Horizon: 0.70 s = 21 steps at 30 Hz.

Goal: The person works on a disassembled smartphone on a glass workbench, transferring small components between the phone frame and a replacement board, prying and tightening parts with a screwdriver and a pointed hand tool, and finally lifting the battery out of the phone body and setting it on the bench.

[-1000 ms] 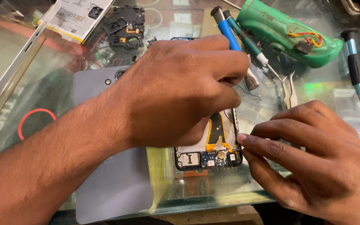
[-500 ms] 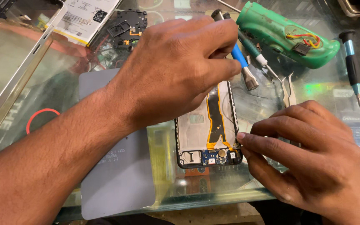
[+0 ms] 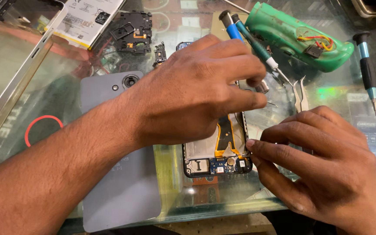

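glass table (image 3: 18, 65) carried everything. grey back cover (image 3: 109, 191) lay left of the opened phone (image 3: 216, 159), which sat near centre. left hand (image 3: 188, 93) covered the phone's far half, fingers pinching a blue screwdriver (image 3: 233, 29). right hand (image 3: 323, 161) steadied the phone's right edge, fingertips (image 3: 251, 143) pressed on, gripping nothing. tweezers (image 3: 301, 93) lay beyond it.

Opened smartphone (image 3: 216, 154) on glass table (image 3: 223, 200), grey back cover (image 3: 114, 191) beside it. Left hand (image 3: 196, 91) covers its upper part; right hand (image 3: 323, 161) fingertips touch its lower right edge. Blue screwdriver (image 3: 236, 28), tweezers (image 3: 301, 93), green tool (image 3: 292, 35) beyond.
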Available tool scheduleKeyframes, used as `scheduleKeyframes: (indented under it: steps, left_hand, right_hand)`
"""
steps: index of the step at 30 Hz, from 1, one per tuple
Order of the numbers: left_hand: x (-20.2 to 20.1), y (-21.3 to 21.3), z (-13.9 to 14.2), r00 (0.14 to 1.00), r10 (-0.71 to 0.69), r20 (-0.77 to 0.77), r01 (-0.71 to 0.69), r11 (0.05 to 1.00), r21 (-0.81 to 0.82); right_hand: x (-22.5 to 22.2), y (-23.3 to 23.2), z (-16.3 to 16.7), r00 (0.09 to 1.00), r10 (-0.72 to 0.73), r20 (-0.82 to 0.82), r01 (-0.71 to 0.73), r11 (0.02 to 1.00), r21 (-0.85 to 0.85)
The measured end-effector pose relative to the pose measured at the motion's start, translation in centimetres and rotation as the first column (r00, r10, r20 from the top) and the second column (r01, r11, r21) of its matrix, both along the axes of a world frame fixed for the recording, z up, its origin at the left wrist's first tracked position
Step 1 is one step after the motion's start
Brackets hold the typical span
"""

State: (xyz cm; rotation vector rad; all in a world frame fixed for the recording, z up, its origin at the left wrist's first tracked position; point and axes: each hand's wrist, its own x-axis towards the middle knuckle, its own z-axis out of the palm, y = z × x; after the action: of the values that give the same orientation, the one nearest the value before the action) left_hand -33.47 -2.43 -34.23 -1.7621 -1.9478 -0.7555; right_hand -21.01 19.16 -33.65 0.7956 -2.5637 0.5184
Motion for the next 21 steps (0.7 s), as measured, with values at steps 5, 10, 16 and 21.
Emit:
scheduleKeyframes:
  steps: [5,10,16,21]
  left_hand:
    - [-0.1,-0.1,0.0,1.000,-0.020,-0.024,0.020,0.999,-0.026]
    - [-0.4,-0.3,0.0,0.998,-0.001,-0.065,-0.005,0.997,-0.082]
    - [-0.9,-0.1,-0.1,0.997,-0.071,-0.037,0.072,0.997,0.014]
    - [-1.3,0.5,0.1,0.987,-0.038,0.153,0.054,0.993,-0.103]
  right_hand:
    - [-0.1,0.1,0.0,1.000,0.009,0.003,-0.009,1.000,0.011]
    - [-0.2,0.1,0.0,1.000,0.026,-0.002,-0.026,1.000,0.000]
    - [-0.1,0.1,-0.2,1.000,0.011,0.005,-0.011,1.000,0.018]
    - [-0.2,-0.5,0.0,1.000,-0.009,0.017,0.009,0.999,0.032]
